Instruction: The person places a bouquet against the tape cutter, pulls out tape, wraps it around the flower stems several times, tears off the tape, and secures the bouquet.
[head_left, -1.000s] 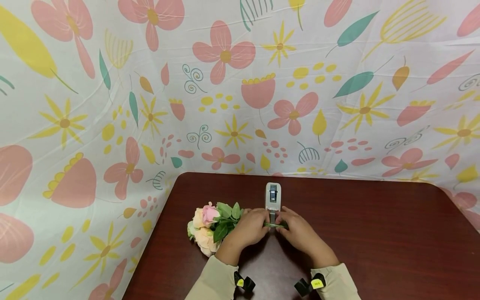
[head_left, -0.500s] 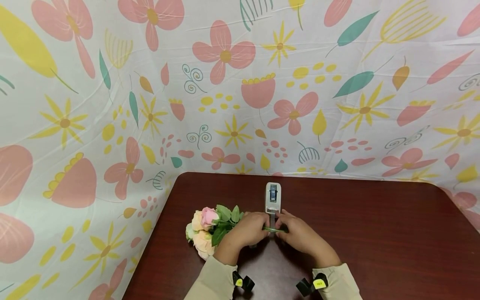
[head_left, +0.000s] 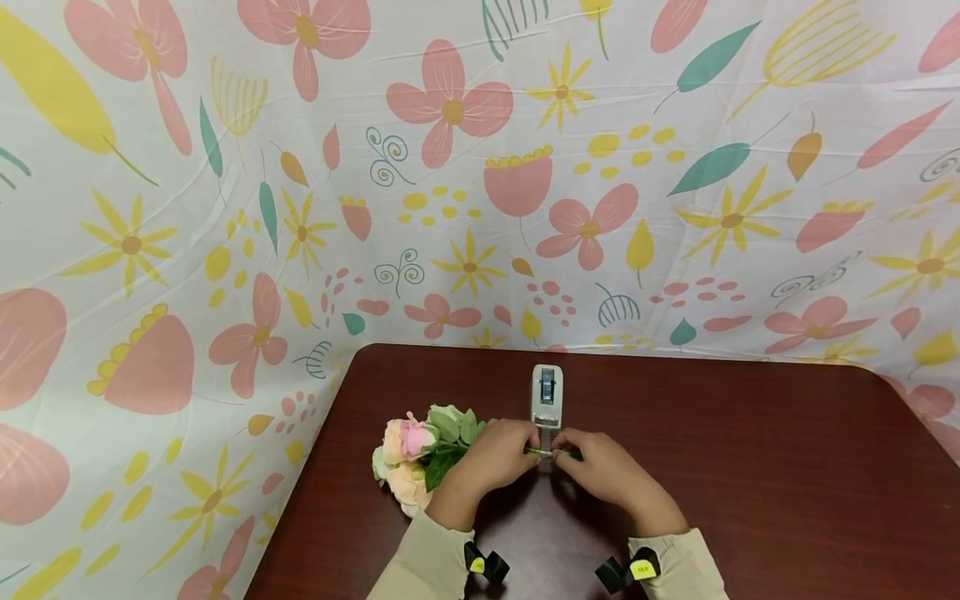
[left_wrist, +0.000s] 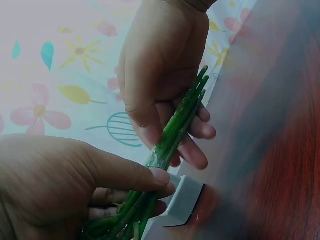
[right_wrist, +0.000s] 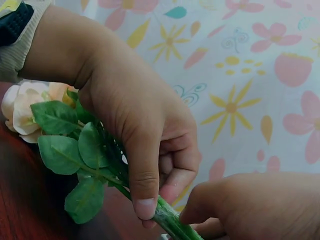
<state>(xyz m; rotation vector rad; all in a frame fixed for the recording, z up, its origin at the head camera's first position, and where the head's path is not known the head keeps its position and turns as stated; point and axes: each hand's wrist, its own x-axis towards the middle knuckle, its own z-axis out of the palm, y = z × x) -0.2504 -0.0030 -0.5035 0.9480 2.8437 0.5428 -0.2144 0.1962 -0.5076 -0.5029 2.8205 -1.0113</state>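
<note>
A bouquet of pink, peach and pale green roses (head_left: 408, 458) lies sideways over the table, blooms to the left. My left hand (head_left: 501, 454) grips its stems just beyond the leaves. With thumb and fingers, my right hand (head_left: 603, 467) pinches the green stems (left_wrist: 172, 132) nearer their cut ends. Clear shiny tape (left_wrist: 159, 156) lies on the stems between both hands. From the white tape dispenser (head_left: 547, 396) a clear strip runs toward the stems. Leaves (right_wrist: 82, 160) hang beside my left hand in the right wrist view. The fingers hide part of the stems.
The dark reddish-brown table (head_left: 750, 467) stretches to the right and in front. A floral-print cloth (head_left: 480, 208) hangs behind the table and along its left side. Black wrist cameras are strapped over both beige sleeves (head_left: 427, 554).
The bouquet has turned about its stems, so a pale green bloom now shows above the pink rose. Both hands have shifted only slightly at the stems. The dispenser has stayed put.
</note>
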